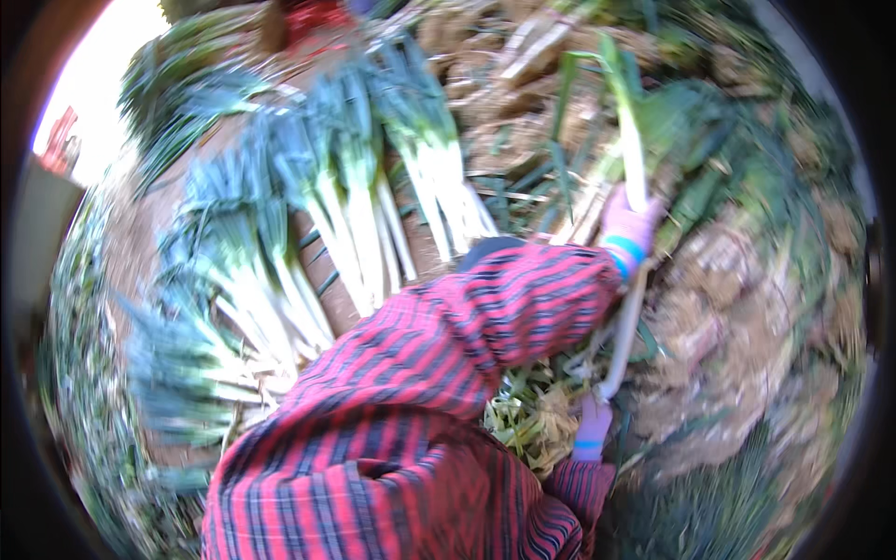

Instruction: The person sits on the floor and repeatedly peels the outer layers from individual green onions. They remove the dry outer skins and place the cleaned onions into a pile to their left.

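Observation:
My left hand (626, 222), in a light purple glove with a blue cuff band, is closed around a leek (634, 157). The leek's green leaves point up and away from me. Below that hand a white stalk runs down to my right hand (593, 418), gloved the same way, whose fingers are at its lower end; it looks like the same leek, though blur softens this. Peeled, yellowish leaf scraps (539, 420) lie beside my right hand. My left arm, in a red and black plaid sleeve (448, 329), reaches across the view.
Bunches of clean leeks (357, 231) are laid out on the brown ground to the left, white ends towards me. On the right spreads a heap of soil-covered leeks (707, 315). More leeks with muddy roots (504, 105) are piled at the back. A red item (318, 24) sits at the top.

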`<state>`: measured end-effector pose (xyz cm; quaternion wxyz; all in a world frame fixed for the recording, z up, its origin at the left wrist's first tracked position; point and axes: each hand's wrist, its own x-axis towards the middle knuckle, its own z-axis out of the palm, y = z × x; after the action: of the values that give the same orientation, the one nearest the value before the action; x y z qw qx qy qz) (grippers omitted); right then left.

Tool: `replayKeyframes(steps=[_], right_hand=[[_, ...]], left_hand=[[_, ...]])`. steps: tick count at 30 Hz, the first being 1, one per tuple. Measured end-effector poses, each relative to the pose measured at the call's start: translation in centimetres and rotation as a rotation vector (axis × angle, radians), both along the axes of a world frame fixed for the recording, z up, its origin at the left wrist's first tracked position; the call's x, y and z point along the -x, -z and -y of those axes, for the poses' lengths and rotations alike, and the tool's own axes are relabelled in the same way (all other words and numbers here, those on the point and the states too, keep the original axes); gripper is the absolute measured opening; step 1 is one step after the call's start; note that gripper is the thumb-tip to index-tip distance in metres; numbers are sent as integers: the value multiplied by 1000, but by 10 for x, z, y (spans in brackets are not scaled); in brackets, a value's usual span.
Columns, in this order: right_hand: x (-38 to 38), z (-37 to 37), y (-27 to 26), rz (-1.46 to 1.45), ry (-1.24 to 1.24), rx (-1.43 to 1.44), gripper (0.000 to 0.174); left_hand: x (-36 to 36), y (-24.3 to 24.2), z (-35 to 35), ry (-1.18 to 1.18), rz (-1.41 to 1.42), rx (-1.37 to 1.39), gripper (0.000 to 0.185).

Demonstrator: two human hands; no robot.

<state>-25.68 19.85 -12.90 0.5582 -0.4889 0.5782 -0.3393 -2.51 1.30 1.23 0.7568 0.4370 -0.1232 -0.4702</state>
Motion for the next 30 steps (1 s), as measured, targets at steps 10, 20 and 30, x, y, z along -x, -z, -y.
replayKeyframes(steps=[10, 20, 30], right_hand=[[190, -64, 214, -1084, -749, 188, 27], [71, -7, 179, -146, 52, -473, 12], [99, -44, 194, -760, -815, -45, 25]], left_hand=[[-156, -23, -7, -712, 183, 440, 29], [-421, 113, -271, -1244, 952, -737, 33], [-361, 415, -541, 227, 562, -1638, 55]])
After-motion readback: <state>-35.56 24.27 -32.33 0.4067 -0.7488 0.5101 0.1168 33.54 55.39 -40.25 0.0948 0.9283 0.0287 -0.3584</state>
